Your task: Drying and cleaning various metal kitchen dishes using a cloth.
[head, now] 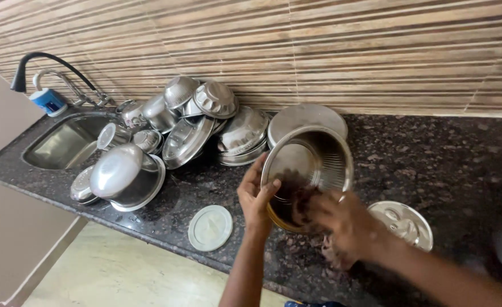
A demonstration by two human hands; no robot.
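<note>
Nearest the camera, right hand (344,227) blurred, reaching into the mouth of a round steel pot with a ribbed inner wall (310,170); fingers seem curled against the inside, but whether they pinch anything cannot be told. Left hand (255,196) clamps the pot's near-left rim, thumb over the edge, fingers pressed on the outside. Pot is tilted on its side, mouth toward the camera, held just above the dark speckled granite counter (444,165), about mid-frame.

Just right of the pot, a flat steel lid with a knob (404,223) lies on the counter, close under the right forearm. Left of the left wrist, a pale round plastic lid (210,228) near the counter edge, apart from the hands.

Further left, an upturned steel bowl stacked on another vessel (125,175), small steel lid (82,186) beside it.

Behind the pot, touching or nearly so, a large flat steel plate (305,116). Left of that, a crowded heap of upturned steel bowls and lids (205,116), leaning on each other up to the wall.

Far left: steel sink (63,142), black curved tap (46,62). Striped brown tiled wall (319,51) at back.
</note>
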